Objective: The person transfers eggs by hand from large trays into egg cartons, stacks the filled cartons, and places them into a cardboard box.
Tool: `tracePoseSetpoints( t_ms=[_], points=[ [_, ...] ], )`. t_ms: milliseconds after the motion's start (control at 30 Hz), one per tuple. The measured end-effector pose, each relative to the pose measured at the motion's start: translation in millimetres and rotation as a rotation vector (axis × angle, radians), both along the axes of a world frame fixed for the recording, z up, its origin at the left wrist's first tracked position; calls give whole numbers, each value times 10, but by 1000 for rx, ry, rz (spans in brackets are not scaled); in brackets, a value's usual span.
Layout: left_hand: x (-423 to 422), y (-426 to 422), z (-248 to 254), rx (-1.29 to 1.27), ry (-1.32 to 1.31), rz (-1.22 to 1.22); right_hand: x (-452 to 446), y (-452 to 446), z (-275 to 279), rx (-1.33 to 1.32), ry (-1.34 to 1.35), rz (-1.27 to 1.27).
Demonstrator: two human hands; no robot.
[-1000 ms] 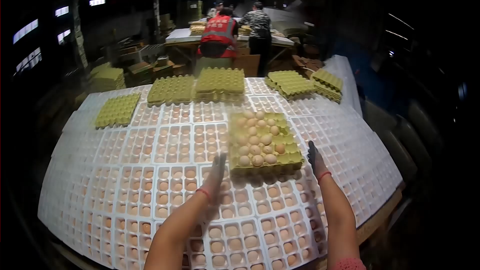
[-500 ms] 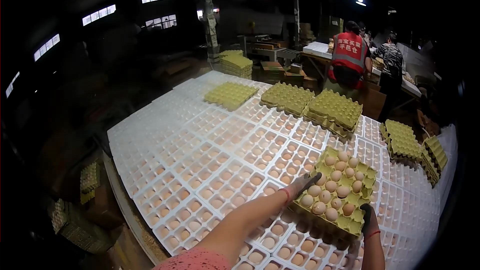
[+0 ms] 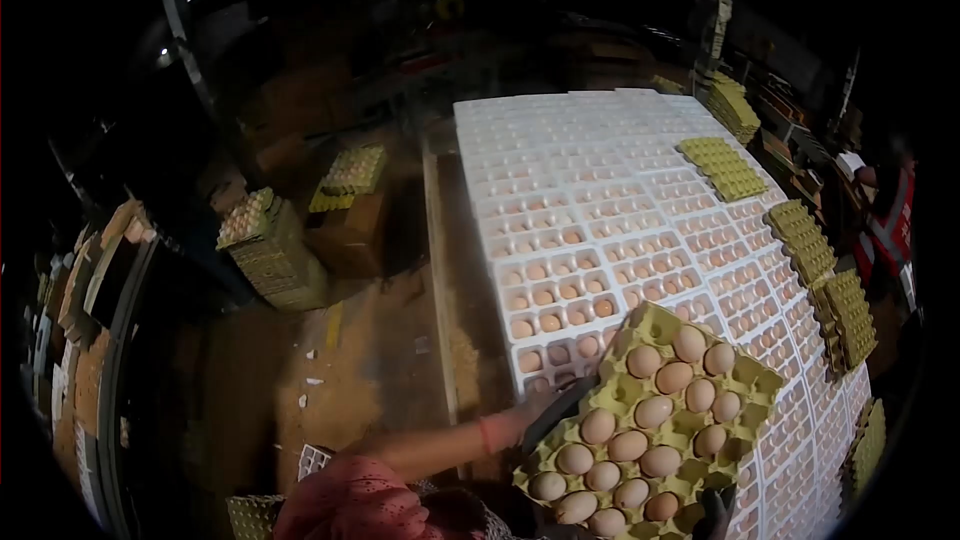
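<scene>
A yellow-green egg tray [image 3: 745, 395] fills the lower right of the head view, tilted, with several light-brown eggs [image 3: 653, 411] in its cups and some cups without an egg. Along its left side, my left hand [image 3: 562, 408], in a dark glove, grips the edge; its fingers are partly hidden by the tray. My right hand [image 3: 716, 512], also gloved and mostly cut off by the frame's bottom, is closed on the near right edge. Beneath and beyond lie white compartment trays [image 3: 560, 285] with eggs, covering a large table.
Stacked egg trays [image 3: 845, 315] line the table's right side, and another tray [image 3: 720, 168] lies farther back. On the floor at left, a tall stack of trays [image 3: 282, 265] stands by a cardboard box [image 3: 350, 235]. A person in a red vest [image 3: 888, 225] is at far right.
My view has swung left, bringing the floor and stacks into sight. Both hands have carried the egg tray closer to me, toward the table's left edge.
</scene>
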State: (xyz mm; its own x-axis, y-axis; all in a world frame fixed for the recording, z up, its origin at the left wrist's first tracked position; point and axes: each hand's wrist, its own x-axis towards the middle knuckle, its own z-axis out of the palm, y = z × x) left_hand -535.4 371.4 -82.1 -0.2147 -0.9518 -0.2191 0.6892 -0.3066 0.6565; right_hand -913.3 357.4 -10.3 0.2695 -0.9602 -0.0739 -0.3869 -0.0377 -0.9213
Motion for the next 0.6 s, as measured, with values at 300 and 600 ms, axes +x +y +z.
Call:
tracePoseSetpoints(
  t_ms=[300, 600],
  points=[
    [2721, 2995, 112, 336, 241, 724, 3885, 1003, -439, 529, -301, 517],
    [4021, 5019, -1745, 457, -401, 927, 6012, 2286, -3147, 952, -265, 796]
  ],
)
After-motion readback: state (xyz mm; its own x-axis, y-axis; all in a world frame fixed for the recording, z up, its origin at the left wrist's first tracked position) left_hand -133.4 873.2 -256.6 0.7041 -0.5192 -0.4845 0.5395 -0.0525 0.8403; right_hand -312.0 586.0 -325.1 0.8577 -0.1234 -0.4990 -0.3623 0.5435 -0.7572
